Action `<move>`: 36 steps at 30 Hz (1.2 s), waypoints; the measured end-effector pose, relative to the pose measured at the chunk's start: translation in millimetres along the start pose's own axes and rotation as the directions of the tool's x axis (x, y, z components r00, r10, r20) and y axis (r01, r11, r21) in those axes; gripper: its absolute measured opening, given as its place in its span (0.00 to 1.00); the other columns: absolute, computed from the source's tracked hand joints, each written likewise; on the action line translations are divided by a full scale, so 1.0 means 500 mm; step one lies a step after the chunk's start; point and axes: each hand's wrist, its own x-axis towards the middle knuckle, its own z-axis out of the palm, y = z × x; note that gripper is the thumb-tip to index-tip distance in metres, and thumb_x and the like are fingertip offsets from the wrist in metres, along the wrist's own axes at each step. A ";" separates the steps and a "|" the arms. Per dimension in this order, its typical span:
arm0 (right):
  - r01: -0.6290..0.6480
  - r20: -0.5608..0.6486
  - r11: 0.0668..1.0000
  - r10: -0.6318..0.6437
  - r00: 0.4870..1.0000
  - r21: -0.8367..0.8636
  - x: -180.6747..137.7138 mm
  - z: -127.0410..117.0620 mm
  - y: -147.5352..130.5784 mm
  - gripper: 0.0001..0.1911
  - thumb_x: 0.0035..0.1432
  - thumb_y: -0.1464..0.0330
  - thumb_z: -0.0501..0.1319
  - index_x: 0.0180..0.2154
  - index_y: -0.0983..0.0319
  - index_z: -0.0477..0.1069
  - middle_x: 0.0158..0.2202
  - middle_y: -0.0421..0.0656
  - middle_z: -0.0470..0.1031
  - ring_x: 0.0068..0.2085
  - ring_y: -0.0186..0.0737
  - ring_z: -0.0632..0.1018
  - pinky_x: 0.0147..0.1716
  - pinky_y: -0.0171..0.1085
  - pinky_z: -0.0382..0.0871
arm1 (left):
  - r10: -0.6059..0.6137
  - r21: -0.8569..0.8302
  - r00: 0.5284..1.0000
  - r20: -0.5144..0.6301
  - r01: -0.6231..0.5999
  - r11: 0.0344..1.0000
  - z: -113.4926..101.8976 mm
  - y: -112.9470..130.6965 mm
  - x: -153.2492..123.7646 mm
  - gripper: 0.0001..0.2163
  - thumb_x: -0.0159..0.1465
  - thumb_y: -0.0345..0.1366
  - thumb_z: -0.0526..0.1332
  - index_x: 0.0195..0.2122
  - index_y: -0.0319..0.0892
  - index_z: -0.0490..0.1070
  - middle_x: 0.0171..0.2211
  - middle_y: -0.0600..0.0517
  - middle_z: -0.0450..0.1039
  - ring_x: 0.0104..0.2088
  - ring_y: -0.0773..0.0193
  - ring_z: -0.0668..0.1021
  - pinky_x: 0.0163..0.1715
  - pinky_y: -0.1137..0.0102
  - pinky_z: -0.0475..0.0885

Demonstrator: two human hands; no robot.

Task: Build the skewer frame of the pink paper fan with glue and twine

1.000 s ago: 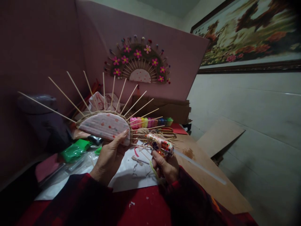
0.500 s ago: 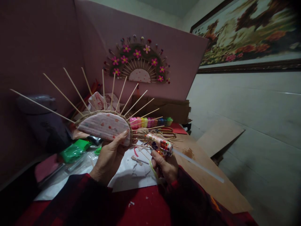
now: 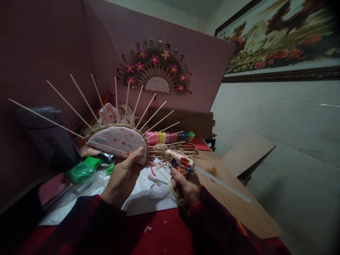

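My left hand [image 3: 123,179] grips a half-round, cloth-covered panel [image 3: 117,143] by its lower right end, thumb on the front. The cloth is pale pink with small spots, and twine edges its curve. Thin wooden sticks [image 3: 116,101] fan out from that edge. In my right hand [image 3: 187,186] is a hot glue gun [image 3: 180,162] with a flowery pattern and a small lit orange light. A long translucent glue stick [image 3: 225,185] juts from its rear. The gun's nozzle end is close to the panel's lower right sticks; whether it touches them I cannot tell.
A finished-looking flowered fan piece [image 3: 155,67] hangs on the pink board behind. Colourful clay pots [image 3: 170,137], twine and loose sticks lie beyond the gun. White paper [image 3: 145,198] with scraps, a brown board [image 3: 239,202] and green packets [image 3: 82,171] cover parts of the red table.
Almost nothing differs. The panel's left sticks have shifted very slightly up and left; both hands keep their holds, and the glue gun stays beside the right-hand sticks.
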 end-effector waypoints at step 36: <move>0.002 -0.058 1.000 -0.003 0.998 -0.013 -0.001 0.005 -0.003 0.27 0.49 0.49 0.57 0.12 0.64 0.62 0.07 0.36 0.56 0.09 0.25 0.59 0.08 0.27 0.48 | -0.009 0.004 1.000 -0.010 0.009 1.000 0.000 0.000 -0.003 0.05 0.51 0.26 0.66 0.30 0.38 0.74 0.29 0.53 0.77 0.30 0.67 0.77 0.30 0.72 0.76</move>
